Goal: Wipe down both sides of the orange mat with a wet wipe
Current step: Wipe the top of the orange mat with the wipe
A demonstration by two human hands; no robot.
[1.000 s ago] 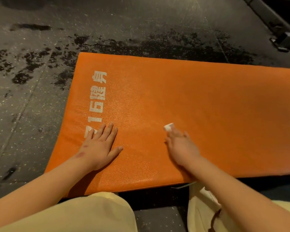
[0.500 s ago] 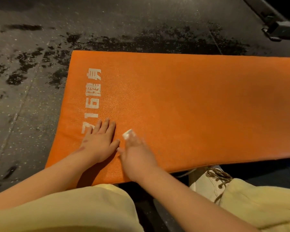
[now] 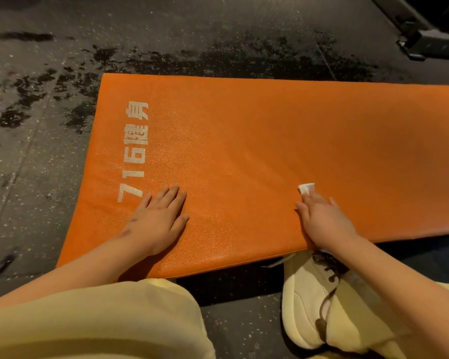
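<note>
Here, both grips released: left hand (image 3: 157, 218) flat on orange mat (image 3: 270, 138), right hand (image 3: 324, 221) flat atop wet wipe (image 3: 306, 188).

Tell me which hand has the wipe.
The right hand: the white wipe peeks out from under its fingertips on the mat. The left hand lies flat by the lettering, no wipe showing.

Gym, speckled rubber floor (image 3: 24, 177), orange mat (image 3: 270, 138), metal machine base (image 3: 430, 45)
</note>
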